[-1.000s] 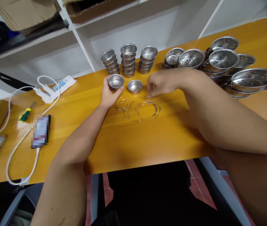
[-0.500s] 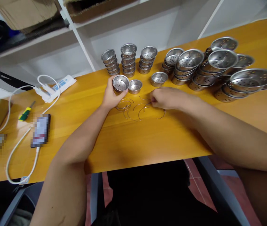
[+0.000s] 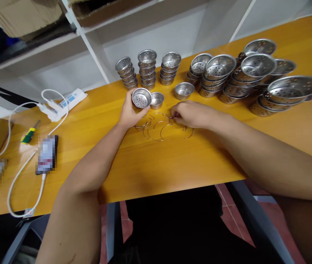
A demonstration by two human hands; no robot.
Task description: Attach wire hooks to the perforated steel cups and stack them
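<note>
Here, my left hand clamps a perforated cup behind loose wire arcs.
A second cup stands close on its right, between it and my right hand; stacked cups crowd the table behind. The perforated cup's mouth faces up and tips toward me, its axis leaning likewise. My right hand bunches at the wire arcs; whether it grips one, I can't tell.
</note>
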